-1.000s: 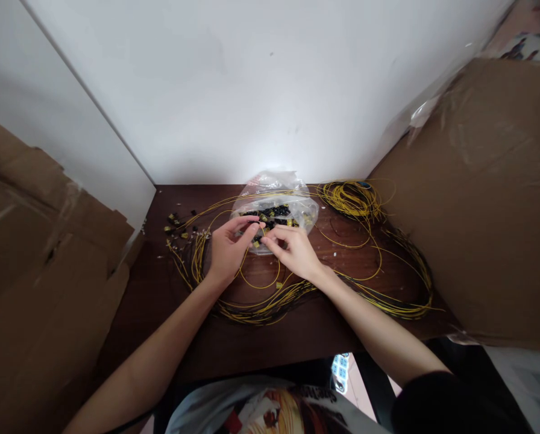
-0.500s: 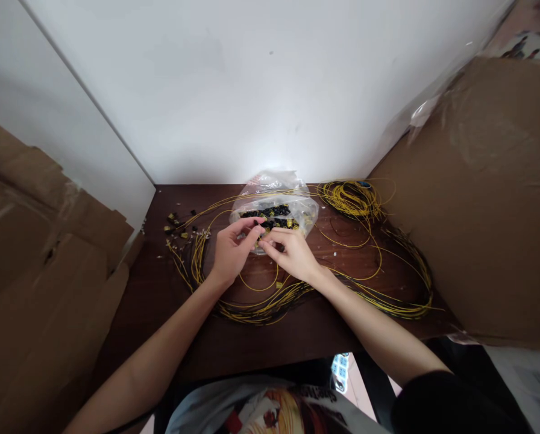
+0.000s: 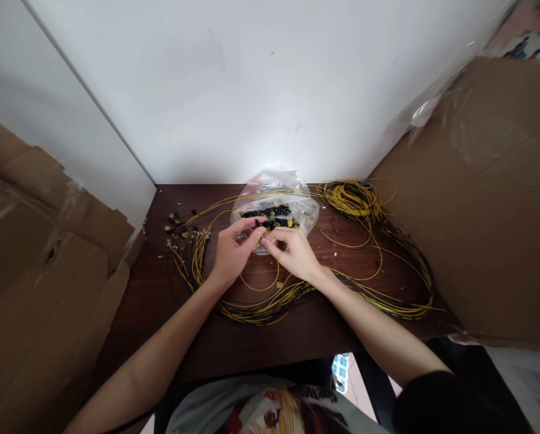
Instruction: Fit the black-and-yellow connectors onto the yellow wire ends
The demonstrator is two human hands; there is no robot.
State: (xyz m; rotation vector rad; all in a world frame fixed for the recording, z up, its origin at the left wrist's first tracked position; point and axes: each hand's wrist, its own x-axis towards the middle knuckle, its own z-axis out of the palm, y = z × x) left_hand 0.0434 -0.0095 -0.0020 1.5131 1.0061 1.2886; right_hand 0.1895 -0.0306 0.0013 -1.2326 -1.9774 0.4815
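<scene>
My left hand (image 3: 234, 247) pinches a small black connector (image 3: 258, 223) between thumb and forefinger, in front of a clear plastic bag (image 3: 276, 181). Close beside it, my right hand (image 3: 292, 252) is closed in a pinch, its fingertips near the connector. A thin yellow wire seems to run from those fingertips, though its end is hidden. Inside the bag lie many black and yellow connectors (image 3: 279, 211). Below the hands, a long bundle of yellow and black wires (image 3: 261, 314) curves across the brown table (image 3: 197, 346).
A coil of yellow wire (image 3: 349, 202) rests at the back right. Several loose connectors (image 3: 175, 220) are scattered at the left. Cardboard panels stand at the left (image 3: 48, 289) and right (image 3: 487, 199), with a white wall (image 3: 270, 90) behind.
Both hands stay almost in place. The right fingertips have shifted slightly to the right; the left hand keeps its pinch on the connector.
</scene>
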